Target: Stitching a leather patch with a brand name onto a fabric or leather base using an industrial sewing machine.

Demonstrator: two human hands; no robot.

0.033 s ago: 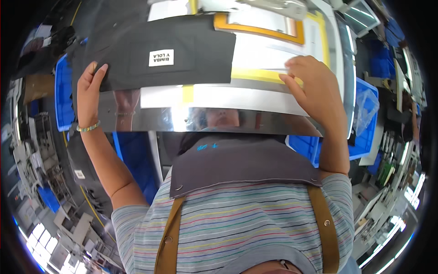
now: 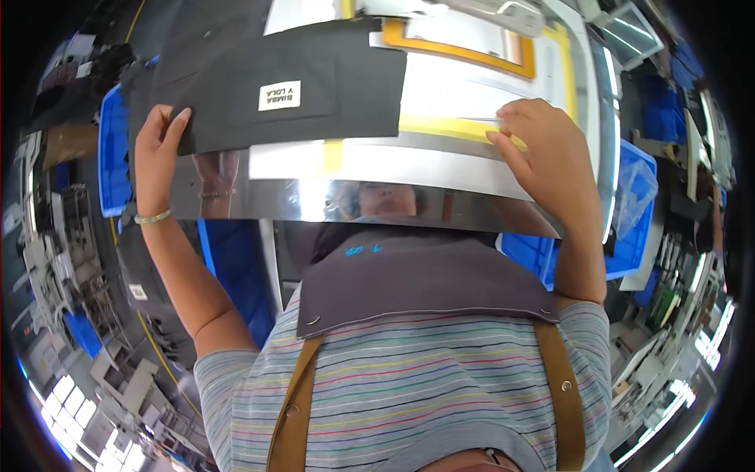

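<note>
A black sheet of fabric-like material [image 2: 228, 110] with a white printed label [image 2: 280, 95] lies across the far left of the worktop. My left hand [image 2: 160, 149] pinches its left near corner between thumb and fingers. To the right, my right hand [image 2: 546, 153] hovers at the near edge of a white sheet bordered with yellow tape [image 2: 448, 127]. Its fingers are loosely bent, with the thumb apart, and nothing shows between them. An orange frame [image 2: 464, 51] sits on the white sheet, just beyond the black piece's right end.
A glossy reflective strip [image 2: 377, 200] forms the worktop's near edge. Blue bins stand at the left [image 2: 112, 157] and at the right [image 2: 629, 212], the right one with clear plastic in it. A grey-white device [image 2: 503, 12] is at the far edge.
The black piece has slid slightly left relative to the orange frame, with my left hand still on its corner. My right hand stays in nearly the same place.
</note>
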